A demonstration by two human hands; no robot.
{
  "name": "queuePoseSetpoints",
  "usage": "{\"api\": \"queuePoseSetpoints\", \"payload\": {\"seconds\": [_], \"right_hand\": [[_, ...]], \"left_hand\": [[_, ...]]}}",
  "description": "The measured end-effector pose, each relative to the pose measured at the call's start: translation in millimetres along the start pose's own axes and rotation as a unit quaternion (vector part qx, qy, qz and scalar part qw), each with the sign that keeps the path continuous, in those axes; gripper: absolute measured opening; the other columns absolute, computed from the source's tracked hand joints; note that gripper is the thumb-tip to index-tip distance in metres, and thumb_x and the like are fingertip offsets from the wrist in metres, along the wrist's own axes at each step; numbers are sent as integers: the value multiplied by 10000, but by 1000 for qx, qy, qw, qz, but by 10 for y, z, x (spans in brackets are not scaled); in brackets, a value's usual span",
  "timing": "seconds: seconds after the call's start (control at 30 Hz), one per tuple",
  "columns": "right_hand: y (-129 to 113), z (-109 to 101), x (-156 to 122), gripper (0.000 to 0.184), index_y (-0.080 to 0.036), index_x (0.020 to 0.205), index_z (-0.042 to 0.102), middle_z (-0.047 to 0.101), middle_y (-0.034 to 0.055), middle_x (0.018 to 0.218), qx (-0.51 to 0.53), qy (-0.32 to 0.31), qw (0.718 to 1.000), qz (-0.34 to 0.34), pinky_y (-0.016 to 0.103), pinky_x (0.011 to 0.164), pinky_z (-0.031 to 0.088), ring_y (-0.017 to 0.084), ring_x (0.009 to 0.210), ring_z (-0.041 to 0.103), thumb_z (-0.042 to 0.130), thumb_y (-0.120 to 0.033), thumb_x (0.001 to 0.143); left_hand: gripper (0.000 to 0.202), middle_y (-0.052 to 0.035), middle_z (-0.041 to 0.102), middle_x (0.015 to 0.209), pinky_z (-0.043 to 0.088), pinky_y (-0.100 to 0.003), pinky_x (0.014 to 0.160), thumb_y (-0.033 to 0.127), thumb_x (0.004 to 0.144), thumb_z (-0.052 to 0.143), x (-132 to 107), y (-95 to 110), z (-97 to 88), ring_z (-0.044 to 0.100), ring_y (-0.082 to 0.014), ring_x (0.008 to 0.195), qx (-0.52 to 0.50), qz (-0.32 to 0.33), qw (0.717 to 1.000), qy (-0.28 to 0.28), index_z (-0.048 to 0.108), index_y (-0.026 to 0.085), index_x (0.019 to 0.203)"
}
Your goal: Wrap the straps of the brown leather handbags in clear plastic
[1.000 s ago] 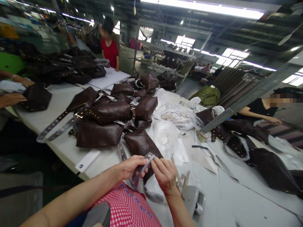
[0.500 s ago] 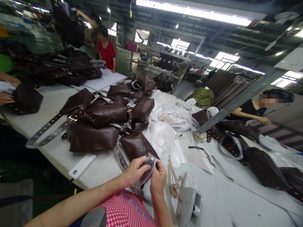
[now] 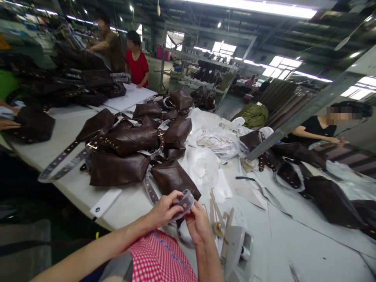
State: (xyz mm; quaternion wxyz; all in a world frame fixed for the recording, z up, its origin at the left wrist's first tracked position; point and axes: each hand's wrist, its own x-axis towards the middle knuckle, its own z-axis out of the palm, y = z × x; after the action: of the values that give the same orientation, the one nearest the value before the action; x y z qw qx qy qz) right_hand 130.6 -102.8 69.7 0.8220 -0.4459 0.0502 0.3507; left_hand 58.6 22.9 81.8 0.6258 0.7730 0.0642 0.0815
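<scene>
Between my two hands is a dark studded strap (image 3: 187,200) wrapped in clear plastic, bent over in a loop. My left hand (image 3: 165,208) grips it from the left, thumb and fingers closed on the plastic. On the other side, my right hand (image 3: 198,221) pinches the strap's edge. Just beyond them lies a dark brown leather bag (image 3: 174,178), partly behind my hands. Another studded strap (image 3: 151,190) in plastic curves beside that bag. More brown bags (image 3: 119,168) with gold studs are heaped farther left.
A grey tape dispenser (image 3: 239,250) and thin wooden strips (image 3: 216,211) are close to my right hand. White plastic wrapping (image 3: 204,166) covers the table's middle. A slanted metal post (image 3: 299,113) rises at right. Co-workers stand around the table, one in a red shirt (image 3: 137,66).
The strap end in my hands has curled over into a rounder loop. At the far left, a co-worker's raised dark bag has come down onto the pile.
</scene>
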Motion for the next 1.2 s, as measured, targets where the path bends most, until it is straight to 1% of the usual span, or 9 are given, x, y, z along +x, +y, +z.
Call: {"api": "queuePoseSetpoints", "payload": {"seconds": [0.17,0.33,0.5,0.57,0.7,0.8,0.9,1.1,1.2], "right_hand": [[30,-92,2,213,-170,777,712,651,-22,659,29,-21,998,49,226,573,488,52,478,463,807,-245,602],[56,-143,-5,228,-176,789,696,680,-6,720,13,-4,1000,18,262,652,533,67,526,528,798,-317,641],[-28,-188,-81,326,-173,1031,639,705,53,857,-216,16,968,-124,355,752,559,146,690,647,669,-381,781],[-122,-194,-128,406,-169,1206,570,686,120,1064,-414,16,865,-283,433,872,528,227,951,652,603,-323,832],[-249,-178,-124,529,-159,1414,383,492,153,1393,-681,-97,526,-500,491,1067,379,267,1323,410,395,-103,888],[-200,-196,-22,550,-104,1437,325,557,186,1302,-716,-138,431,-531,421,982,471,250,1241,497,304,-48,890],[-119,-230,61,472,-95,1338,456,630,190,1132,-700,-93,496,-506,377,845,540,245,1067,600,312,-82,888],[-121,-135,-9,315,-174,1046,601,675,65,925,-491,22,815,-308,312,727,523,199,829,635,495,-178,749],[-71,-25,-50,253,-183,967,584,646,0,760,-305,45,933,-185,249,571,490,150,645,606,554,-233,720]], "left_hand": [[130,-21,634,787,405,-238,691,254,836,536,45,64,-40,562,-146,737,53,18,998,16,611,150,855],[182,34,522,659,351,-196,534,298,740,626,111,49,12,478,-96,595,-105,-68,992,34,515,154,739],[255,74,449,528,234,-174,430,309,631,683,160,29,-59,375,-58,458,-197,-181,963,34,486,163,699],[261,78,450,511,224,-174,420,306,603,691,183,25,-124,367,-56,441,-217,-218,952,11,498,162,701],[243,65,479,523,232,-176,410,279,585,690,229,33,-185,388,-62,450,-192,-228,954,-33,519,152,702],[236,69,468,537,246,-172,413,256,585,685,233,89,-133,387,-57,463,-187,-212,957,-72,504,150,692],[244,84,444,545,267,-165,411,284,634,664,207,170,-41,388,-55,452,-195,-203,956,-82,492,158,752],[300,24,594,697,424,-205,501,283,725,617,148,158,25,583,-124,570,-238,-133,953,-136,463,168,956],[231,8,603,773,449,-210,535,244,732,598,148,98,-18,588,-114,600,-202,-107,960,-161,517,156,929]]}}
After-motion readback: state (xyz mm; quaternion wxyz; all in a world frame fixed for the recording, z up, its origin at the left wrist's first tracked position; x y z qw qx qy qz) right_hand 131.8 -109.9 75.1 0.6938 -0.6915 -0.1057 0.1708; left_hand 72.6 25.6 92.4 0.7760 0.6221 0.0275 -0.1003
